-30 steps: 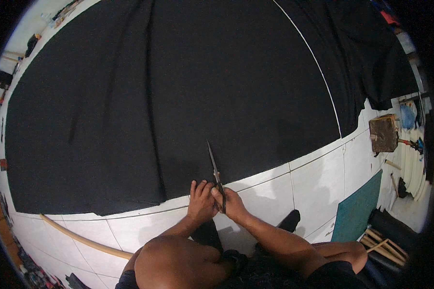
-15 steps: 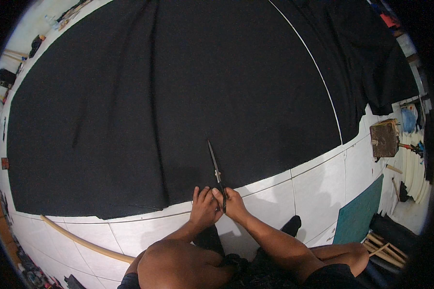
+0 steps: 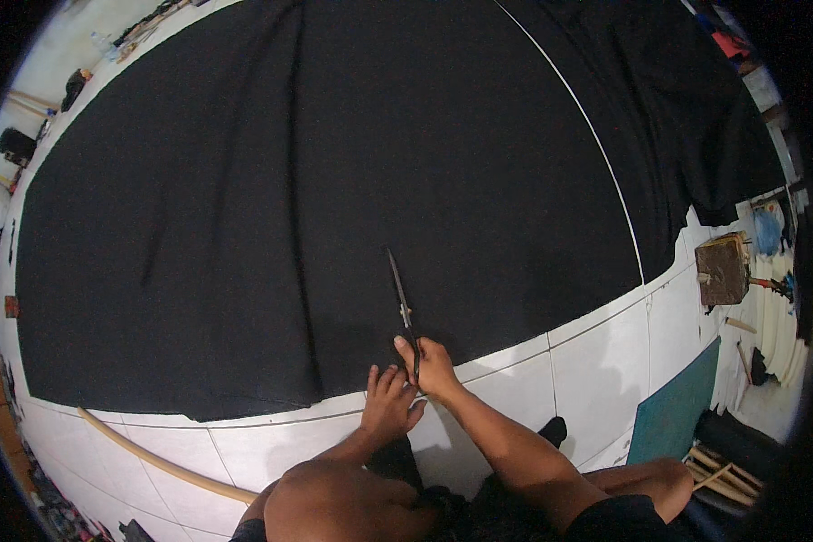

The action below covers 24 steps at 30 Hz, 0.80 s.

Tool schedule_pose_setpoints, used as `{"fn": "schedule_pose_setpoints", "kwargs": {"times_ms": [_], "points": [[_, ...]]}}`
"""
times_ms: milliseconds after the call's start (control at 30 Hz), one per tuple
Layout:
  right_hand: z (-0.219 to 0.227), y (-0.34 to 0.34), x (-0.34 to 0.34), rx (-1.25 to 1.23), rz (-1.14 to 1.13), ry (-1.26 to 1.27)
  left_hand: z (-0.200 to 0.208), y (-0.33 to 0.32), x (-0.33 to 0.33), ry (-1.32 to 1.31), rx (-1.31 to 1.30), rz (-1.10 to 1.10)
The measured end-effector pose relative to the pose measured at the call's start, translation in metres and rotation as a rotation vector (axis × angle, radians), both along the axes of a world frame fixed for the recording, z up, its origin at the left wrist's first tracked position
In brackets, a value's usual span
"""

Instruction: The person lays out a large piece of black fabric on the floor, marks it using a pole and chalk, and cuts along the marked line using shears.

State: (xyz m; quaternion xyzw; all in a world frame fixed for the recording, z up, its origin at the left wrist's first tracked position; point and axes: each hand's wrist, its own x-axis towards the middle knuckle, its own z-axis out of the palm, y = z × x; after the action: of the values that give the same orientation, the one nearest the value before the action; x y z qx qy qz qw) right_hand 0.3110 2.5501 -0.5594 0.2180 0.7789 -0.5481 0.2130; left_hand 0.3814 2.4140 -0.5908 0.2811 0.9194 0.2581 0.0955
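A wide sheet of black fabric lies spread over the floor in front of me. My right hand grips a pair of scissors by its dark handles, at the near edge of the cloth. The blades look closed and point away from me, over the fabric. Just left of the handles, my left hand reaches the cloth's near edge with fingers stretched and thumb apart. It holds nothing that I can see; whether its fingertips press on the fabric I cannot tell.
White floor tiles border the fabric. A curved wooden strip lies at lower left. On the right are a brown box-like block, a green board and wooden sticks. A white line runs along the fabric's right part.
My right hand has moved slightly up and away from me with the scissors. My left hand has drawn back a little from the handles, its thumb now spread.
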Motion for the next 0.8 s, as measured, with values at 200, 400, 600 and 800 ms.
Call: {"fn": "schedule_pose_setpoints", "kwargs": {"times_ms": [200,400,600,800], "points": [[0.015,-0.006,-0.022,-0.103,0.000,-0.084,0.002,-0.007,0.002,-0.011,-0.002,0.008],[0.001,-0.009,-0.061,-0.175,-0.083,-0.138,0.004,-0.001,-0.002,0.003,-0.011,-0.011],[-0.003,-0.002,-0.062,-0.184,-0.085,-0.040,0.010,0.004,-0.005,0.022,-0.021,-0.021],[0.003,-0.013,-0.084,-0.232,-0.096,-0.120,0.001,-0.001,-0.001,0.005,-0.037,0.009]]}}
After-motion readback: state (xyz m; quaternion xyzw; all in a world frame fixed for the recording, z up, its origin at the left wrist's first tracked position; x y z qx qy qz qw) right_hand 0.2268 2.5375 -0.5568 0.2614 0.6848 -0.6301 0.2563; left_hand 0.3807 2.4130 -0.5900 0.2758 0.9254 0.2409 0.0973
